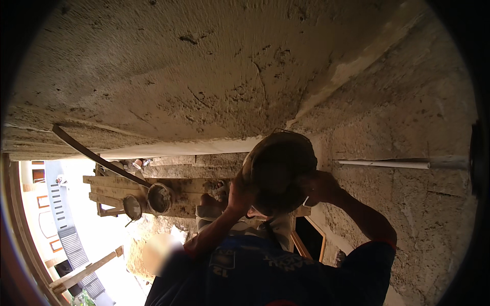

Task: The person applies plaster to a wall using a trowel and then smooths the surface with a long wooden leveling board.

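A dark round bucket is held up in front of me between both hands, its details lost in shadow. My left hand is closed on the bucket's left side. My right hand grips the opposite side, with its fingers partly hidden in the dark. The bucket is tilted, and I cannot tell what is in it. Beyond it rises a rough plastered wall, its surface streaked and pitted.
Down to the left, wooden planks carry a mortar-smeared bucket beside another bucket. A long curved strip slants above them. A white pipe sticks out along the right wall. A wooden frame edges a dark opening below.
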### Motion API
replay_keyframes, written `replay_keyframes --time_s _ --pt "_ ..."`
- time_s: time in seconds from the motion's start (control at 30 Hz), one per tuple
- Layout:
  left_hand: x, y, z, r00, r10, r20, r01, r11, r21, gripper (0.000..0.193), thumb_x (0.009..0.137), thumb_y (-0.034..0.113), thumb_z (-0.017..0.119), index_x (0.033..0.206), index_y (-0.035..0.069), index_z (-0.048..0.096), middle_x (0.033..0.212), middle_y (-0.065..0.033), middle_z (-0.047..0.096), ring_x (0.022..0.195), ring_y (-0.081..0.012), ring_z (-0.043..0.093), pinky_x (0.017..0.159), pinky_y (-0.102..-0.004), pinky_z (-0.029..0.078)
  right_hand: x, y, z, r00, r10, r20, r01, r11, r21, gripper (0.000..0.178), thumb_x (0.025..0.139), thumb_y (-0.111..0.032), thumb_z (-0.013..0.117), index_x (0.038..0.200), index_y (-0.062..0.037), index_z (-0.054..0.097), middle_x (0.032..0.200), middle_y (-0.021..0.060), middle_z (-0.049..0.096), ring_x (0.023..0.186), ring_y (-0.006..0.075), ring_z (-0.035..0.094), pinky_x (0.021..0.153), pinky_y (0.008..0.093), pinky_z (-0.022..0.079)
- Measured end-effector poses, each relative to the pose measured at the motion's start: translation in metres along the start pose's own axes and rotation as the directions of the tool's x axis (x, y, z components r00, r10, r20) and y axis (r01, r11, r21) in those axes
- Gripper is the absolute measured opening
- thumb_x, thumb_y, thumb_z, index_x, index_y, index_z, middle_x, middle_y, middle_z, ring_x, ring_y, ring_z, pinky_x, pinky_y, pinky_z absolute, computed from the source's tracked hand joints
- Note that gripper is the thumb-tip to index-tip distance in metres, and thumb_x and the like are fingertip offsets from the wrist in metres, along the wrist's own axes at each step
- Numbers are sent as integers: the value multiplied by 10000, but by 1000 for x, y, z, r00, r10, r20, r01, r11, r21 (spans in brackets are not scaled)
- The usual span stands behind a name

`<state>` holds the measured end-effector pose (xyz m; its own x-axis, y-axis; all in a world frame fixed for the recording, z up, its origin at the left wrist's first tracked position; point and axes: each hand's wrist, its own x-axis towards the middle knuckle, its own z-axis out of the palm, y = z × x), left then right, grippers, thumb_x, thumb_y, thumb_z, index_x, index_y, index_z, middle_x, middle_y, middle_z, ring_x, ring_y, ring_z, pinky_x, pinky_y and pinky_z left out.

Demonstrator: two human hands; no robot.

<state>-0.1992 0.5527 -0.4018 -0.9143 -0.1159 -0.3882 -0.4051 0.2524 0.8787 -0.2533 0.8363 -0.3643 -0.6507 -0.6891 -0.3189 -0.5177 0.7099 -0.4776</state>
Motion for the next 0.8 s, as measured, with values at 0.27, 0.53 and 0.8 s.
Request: replay_keyframes --time_s 0.27,0.53,0.8 --pt "-4 -18 -1 997 26 -74 -49 942 -331 430 729 73 582 1125 -67 488 968 -281 609 897 -325 642 695 -359 499 -25 -48 -142 998 41 -52 -37 996 77 453 721 -185 712 1132 -60 568 929 115 604 884 270 632 748 381 529" --pt "-5 -32 20 1000 -9 -26 6 992 -126 382 807 59 542 1176 -28 497 906 -88 611 794 -131 574 658 -287 489 -19 1 -216 989 78 -126 -87 994 -64 374 840 -274 618 1116 -22 602 856 127 655 748 220 637 732 365 517" --pt "-21 -47 14 973 -226 -48 211 954 -214 439 719 90 620 1141 2 536 1030 -122 550 906 -247 555 680 -331 478 -76 -86 -294 877 303 -374 -273 953 134 406 771 -156 591 1156 -28 563 964 146 647 764 179 636 678 332 520"
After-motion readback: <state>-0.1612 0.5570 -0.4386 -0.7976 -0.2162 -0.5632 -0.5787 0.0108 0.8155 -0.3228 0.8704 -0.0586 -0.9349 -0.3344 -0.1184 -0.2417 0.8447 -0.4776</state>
